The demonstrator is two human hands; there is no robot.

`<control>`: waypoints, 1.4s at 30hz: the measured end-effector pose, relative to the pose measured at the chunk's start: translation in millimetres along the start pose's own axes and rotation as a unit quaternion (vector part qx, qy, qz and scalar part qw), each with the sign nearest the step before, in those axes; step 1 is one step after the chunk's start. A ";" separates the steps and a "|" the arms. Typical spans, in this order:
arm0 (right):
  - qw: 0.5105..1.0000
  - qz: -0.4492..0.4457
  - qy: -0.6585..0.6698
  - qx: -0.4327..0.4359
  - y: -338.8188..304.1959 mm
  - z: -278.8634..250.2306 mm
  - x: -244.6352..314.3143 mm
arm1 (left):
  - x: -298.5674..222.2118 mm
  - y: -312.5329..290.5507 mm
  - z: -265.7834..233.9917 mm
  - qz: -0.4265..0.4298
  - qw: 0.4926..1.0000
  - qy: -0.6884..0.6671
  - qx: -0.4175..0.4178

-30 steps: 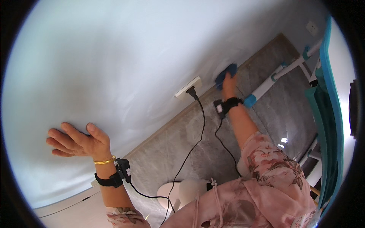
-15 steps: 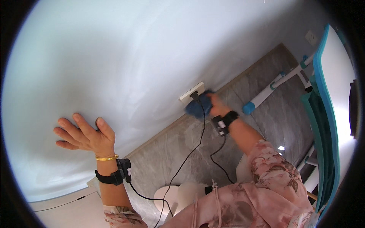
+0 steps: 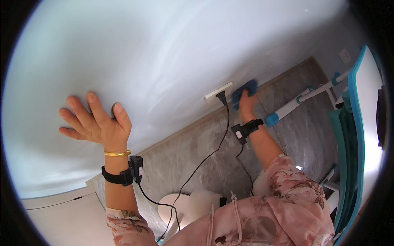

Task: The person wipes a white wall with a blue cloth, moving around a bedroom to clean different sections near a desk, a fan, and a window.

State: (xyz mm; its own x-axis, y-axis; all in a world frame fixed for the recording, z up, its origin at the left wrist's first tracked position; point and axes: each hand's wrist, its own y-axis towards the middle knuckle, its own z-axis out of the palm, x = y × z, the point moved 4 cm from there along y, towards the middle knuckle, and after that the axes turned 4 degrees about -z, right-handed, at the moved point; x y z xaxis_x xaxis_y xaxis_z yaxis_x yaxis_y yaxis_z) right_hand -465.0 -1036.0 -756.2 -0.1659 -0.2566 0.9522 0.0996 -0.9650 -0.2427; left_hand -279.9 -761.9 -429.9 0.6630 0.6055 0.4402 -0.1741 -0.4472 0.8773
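Observation:
My left hand (image 3: 97,123) rests on the pale wall (image 3: 172,53) with its fingers spread and nothing in it. A blue cloth (image 3: 249,86) is in my right hand (image 3: 247,104), pressed against the lower wall just right of a white wall socket (image 3: 218,92). The fingers of that hand are partly hidden by the cloth. A black plug (image 3: 222,97) sits in the socket, and its black cord (image 3: 205,159) runs down toward me. Each wrist wears a black strap with a small box.
On the right stands a white-topped table with a blue edge (image 3: 356,106); its white leg has a blue foot (image 3: 271,119) on the grey marbled floor (image 3: 184,151). A second socket (image 3: 344,55) is on the far wall. A round pale base (image 3: 174,207) lies near my body.
My right hand has moved the blue cloth from below the socket to its right side, up along the wall. The left hand stays spread on the wall, slightly higher in view.

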 end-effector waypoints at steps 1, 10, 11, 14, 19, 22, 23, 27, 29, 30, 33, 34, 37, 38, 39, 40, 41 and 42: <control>0.970 0.228 0.087 -0.004 -28.3 13.7 -17.4 | 3.0 -4.3 0.1 -0.001 1.000 0.003 0.001; 0.823 0.446 0.232 0.266 -72.6 42.0 -22.0 | 0.5 -3.4 5.5 -0.015 1.000 -0.005 -0.002; 0.821 0.433 0.258 0.269 -63.6 37.6 -16.3 | -0.6 -3.1 6.7 -0.014 1.000 -0.007 0.000; 0.840 0.393 0.280 0.247 -40.0 19.4 -4.9 | 3.6 -5.0 6.5 -0.014 1.000 -0.006 0.002; 0.961 0.190 0.165 0.118 -33.6 -14.3 80.6 | 5.4 -3.4 3.0 -0.014 1.000 0.000 -0.002; 0.981 -0.050 0.132 0.132 -58.9 -23.8 152.6 | -2.2 -3.6 5.9 -0.024 1.000 -0.004 -0.004; 0.973 -0.127 0.107 0.160 -92.6 -9.9 173.8 | 0.1 -4.9 5.7 -0.020 1.000 -0.002 -0.002; 0.926 -0.302 0.006 0.227 -180.8 35.5 141.0 | 7.3 -4.2 1.2 -0.015 1.000 0.001 0.003; 0.890 -0.386 -0.117 0.212 -196.7 69.2 100.0 | 7.3 -2.3 1.6 -0.012 1.000 0.002 0.004; 0.887 -0.365 -0.163 0.231 -196.8 84.9 70.1 | 7.1 -3.2 2.7 -0.010 1.000 0.003 0.002; 0.889 -0.338 -0.215 0.221 -189.4 89.9 -21.6 | 3.2 -6.0 6.8 -0.032 0.999 0.003 -0.007; 0.940 -0.181 -0.179 0.226 -176.6 84.3 -55.6 | 0.4 -4.9 7.6 -0.035 0.999 0.002 -0.008; 0.977 0.110 -0.055 0.172 -149.2 75.4 -89.1 | -3.3 -2.9 6.7 -0.028 1.000 -0.001 -0.005; 0.965 0.235 0.028 0.112 -135.9 71.5 -92.2 | -8.2 0.0 8.0 -0.022 1.000 -0.007 -0.002; 0.952 0.256 0.117 0.122 -154.0 89.5 -67.1 | 2.9 -5.3 2.4 -0.009 1.000 0.010 0.004; 0.947 0.263 0.122 0.136 -171.5 102.5 -31.7 | 11.0 -9.1 -0.3 -0.001 1.000 0.019 0.012; 0.949 0.236 0.134 0.158 -180.9 106.2 12.5 | 11.4 -10.6 0.7 -0.003 1.000 0.017 0.015; 0.951 0.206 0.145 0.177 -188.1 107.3 55.9 | 9.6 -9.3 1.6 -0.003 1.000 0.018 0.009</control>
State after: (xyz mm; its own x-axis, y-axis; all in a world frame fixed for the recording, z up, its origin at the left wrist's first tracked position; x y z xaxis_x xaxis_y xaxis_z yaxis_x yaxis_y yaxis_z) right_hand -387.7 -863.0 -637.3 -0.2998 -0.6633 0.6857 0.5307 -0.7132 -0.4579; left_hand -270.8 -753.0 -434.2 0.6372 0.6320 0.4411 -0.1563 -0.4544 0.8770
